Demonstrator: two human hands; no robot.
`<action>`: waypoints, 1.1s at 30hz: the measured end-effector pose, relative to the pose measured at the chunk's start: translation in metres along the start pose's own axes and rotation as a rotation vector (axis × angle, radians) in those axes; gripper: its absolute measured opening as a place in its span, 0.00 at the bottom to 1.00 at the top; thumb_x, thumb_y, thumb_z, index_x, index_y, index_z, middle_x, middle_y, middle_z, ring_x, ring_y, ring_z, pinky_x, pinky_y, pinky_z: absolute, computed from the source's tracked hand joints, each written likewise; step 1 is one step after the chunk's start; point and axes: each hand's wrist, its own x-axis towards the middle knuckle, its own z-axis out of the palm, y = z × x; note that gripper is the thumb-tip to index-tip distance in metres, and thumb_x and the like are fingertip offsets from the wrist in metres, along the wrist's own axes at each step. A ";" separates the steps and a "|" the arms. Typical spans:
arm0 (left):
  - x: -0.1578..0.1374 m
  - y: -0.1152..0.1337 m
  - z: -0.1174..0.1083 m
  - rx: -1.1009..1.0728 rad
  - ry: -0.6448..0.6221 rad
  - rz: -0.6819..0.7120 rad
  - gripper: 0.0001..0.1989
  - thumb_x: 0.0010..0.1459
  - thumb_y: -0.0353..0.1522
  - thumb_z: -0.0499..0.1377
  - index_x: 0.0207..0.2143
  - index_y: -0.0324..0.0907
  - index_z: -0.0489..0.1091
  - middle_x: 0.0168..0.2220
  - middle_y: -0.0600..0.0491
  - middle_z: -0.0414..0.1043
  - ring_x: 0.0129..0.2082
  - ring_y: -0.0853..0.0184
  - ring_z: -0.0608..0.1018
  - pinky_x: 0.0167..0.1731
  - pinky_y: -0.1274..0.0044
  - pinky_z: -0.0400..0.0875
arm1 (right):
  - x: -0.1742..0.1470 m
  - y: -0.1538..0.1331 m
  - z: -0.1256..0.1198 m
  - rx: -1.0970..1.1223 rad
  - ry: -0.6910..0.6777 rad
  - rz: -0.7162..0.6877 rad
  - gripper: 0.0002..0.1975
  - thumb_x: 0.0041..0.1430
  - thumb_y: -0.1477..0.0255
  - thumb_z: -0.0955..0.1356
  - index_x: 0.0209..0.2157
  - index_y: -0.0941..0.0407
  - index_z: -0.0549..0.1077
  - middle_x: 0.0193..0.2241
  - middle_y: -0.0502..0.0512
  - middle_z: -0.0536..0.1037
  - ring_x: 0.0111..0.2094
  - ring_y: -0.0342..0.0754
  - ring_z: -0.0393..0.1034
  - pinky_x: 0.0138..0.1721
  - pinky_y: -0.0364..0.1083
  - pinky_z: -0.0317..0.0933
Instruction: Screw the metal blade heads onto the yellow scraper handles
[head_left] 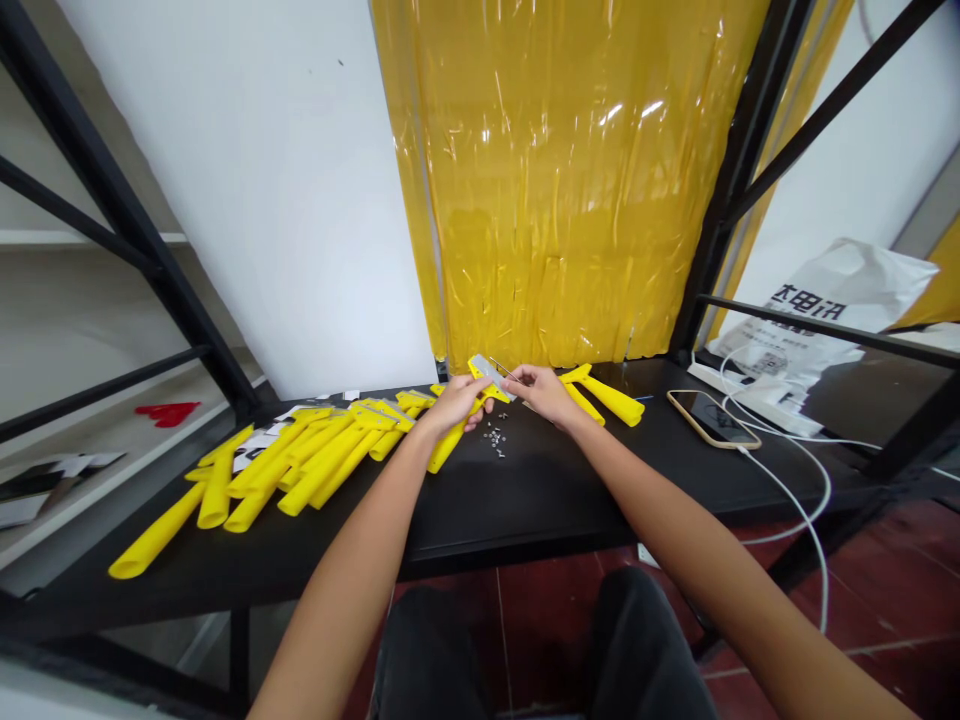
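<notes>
My left hand (457, 402) is closed around a yellow-handled scraper (446, 450), its grey metal plate tilted up toward the wall. Close on its right, my right hand (547, 393) has its fingers pinched by the plate, with a thin rod-like tool (504, 367) sticking out of them; its exact kind is too small to make out. Small metal screws (495, 436) lie scattered on the black table (517, 510) below both hands. A pile of similar yellow scrapers (330, 455) spreads out left of my left hand. More yellow handles (611, 400) rest just beyond my right hand.
A phone (712, 418) with a white cable (799, 520) lies at the table's right. Farther right stands a white plastic bag (832, 310). Black metal frame posts (142, 220) flank the table, and a yellow plastic sheet (577, 190) hangs behind it.
</notes>
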 end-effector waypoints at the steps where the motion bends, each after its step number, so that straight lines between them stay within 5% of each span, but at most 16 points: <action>1: 0.000 0.000 0.000 0.014 0.013 -0.005 0.15 0.66 0.40 0.55 0.29 0.41 0.64 0.22 0.55 0.68 0.12 0.75 0.63 0.10 0.80 0.55 | 0.000 0.000 0.000 -0.009 -0.002 0.002 0.20 0.49 0.54 0.74 0.29 0.57 0.74 0.27 0.51 0.76 0.30 0.46 0.68 0.37 0.47 0.61; 22: -0.003 0.002 0.000 0.147 0.018 -0.064 0.24 0.66 0.46 0.56 0.21 0.41 0.63 0.12 0.57 0.59 0.10 0.75 0.60 0.12 0.80 0.54 | -0.002 0.001 0.002 -0.003 -0.016 0.041 0.19 0.47 0.55 0.75 0.29 0.57 0.75 0.28 0.52 0.77 0.30 0.46 0.69 0.37 0.46 0.62; 33: -0.002 -0.001 0.000 0.126 0.007 -0.062 0.19 0.66 0.43 0.56 0.25 0.41 0.62 0.19 0.56 0.65 0.11 0.77 0.61 0.12 0.82 0.53 | -0.004 -0.002 0.002 0.001 -0.019 0.107 0.20 0.45 0.55 0.75 0.28 0.58 0.76 0.27 0.51 0.77 0.30 0.46 0.69 0.37 0.47 0.62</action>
